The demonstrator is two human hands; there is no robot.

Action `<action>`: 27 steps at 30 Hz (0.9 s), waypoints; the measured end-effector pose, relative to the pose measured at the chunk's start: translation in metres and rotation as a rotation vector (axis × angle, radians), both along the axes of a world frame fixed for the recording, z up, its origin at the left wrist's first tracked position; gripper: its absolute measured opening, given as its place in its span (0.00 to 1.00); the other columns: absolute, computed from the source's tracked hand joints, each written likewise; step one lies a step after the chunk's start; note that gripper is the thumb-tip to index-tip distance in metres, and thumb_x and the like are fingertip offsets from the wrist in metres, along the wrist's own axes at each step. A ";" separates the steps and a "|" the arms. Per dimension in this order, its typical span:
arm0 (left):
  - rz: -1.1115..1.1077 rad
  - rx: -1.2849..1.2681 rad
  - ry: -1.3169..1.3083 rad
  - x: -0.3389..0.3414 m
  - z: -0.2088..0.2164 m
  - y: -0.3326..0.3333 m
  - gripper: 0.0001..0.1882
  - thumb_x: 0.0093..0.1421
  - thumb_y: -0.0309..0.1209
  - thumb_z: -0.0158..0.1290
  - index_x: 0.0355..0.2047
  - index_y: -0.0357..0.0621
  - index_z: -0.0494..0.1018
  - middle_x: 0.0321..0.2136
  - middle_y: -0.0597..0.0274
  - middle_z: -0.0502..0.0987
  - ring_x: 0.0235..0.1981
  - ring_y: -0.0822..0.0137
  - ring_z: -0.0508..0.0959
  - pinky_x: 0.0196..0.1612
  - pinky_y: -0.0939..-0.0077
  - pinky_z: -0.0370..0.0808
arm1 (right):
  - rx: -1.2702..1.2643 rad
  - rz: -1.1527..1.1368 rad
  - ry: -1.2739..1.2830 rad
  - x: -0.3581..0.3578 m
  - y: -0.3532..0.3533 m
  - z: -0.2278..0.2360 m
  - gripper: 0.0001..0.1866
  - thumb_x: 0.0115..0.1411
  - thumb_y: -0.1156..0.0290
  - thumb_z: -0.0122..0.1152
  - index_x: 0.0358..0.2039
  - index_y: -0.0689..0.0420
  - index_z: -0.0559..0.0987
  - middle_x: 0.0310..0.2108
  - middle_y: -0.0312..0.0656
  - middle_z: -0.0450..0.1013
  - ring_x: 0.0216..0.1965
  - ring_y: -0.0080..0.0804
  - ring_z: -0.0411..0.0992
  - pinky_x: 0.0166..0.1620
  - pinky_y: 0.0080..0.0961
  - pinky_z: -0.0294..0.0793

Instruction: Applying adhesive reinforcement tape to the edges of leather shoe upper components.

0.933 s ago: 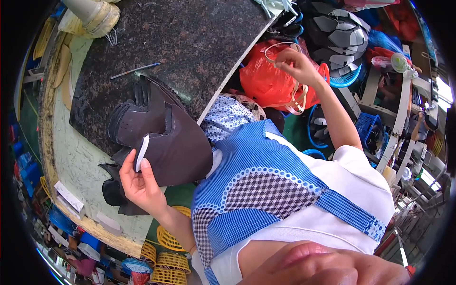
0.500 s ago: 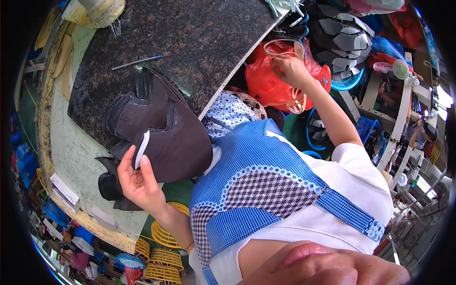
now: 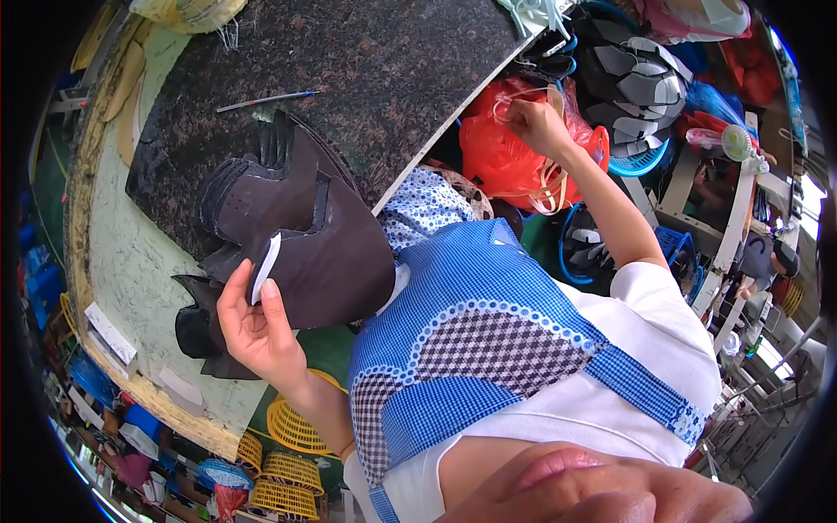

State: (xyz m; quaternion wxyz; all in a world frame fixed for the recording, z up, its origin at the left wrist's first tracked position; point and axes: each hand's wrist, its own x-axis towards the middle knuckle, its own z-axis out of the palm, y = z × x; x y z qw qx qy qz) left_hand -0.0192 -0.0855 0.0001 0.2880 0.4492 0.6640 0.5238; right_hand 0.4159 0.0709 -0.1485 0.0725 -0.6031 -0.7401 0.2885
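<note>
My left hand pinched a white-edged strip; the tape loop pinched by my right hand narrowed, reducing slack.

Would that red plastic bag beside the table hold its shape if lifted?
Probably not: the red plastic bag looks thin and crinkled, so it should sag. Its bulging sides suggest contents that may shift; their weight I cannot tell.

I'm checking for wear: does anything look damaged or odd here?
The cream wrapping at upper left looks frayed, with loose threads at its edge; the bench rim looks stained and worn.
</note>
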 end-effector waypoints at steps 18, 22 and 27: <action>-0.165 0.021 0.101 0.006 0.007 0.007 0.11 0.63 0.17 0.56 0.46 0.32 0.74 0.46 0.50 0.81 0.46 0.67 0.81 0.51 0.76 0.76 | 0.284 -0.445 0.726 -0.018 0.017 0.107 0.10 0.71 0.68 0.57 0.33 0.59 0.75 0.21 0.31 0.69 0.19 0.12 0.61 0.22 0.12 0.57; -0.229 0.369 0.498 0.015 0.011 0.007 0.13 0.50 0.14 0.62 0.36 0.38 0.79 0.48 0.45 0.81 0.46 0.53 0.83 0.51 0.66 0.79 | 0.014 -0.116 0.928 -0.108 0.014 0.161 0.20 0.77 0.58 0.40 0.30 0.56 0.69 0.13 0.33 0.62 0.11 0.16 0.57 0.15 0.15 0.52; -0.237 0.626 0.932 0.020 0.003 0.004 0.15 0.45 0.24 0.68 0.34 0.55 0.86 0.56 0.48 0.72 0.57 0.47 0.71 0.55 0.61 0.76 | -0.235 0.779 0.947 -0.221 0.036 0.172 0.40 0.74 0.41 0.28 0.36 0.65 0.80 0.40 0.53 0.78 0.43 0.45 0.76 0.49 0.38 0.74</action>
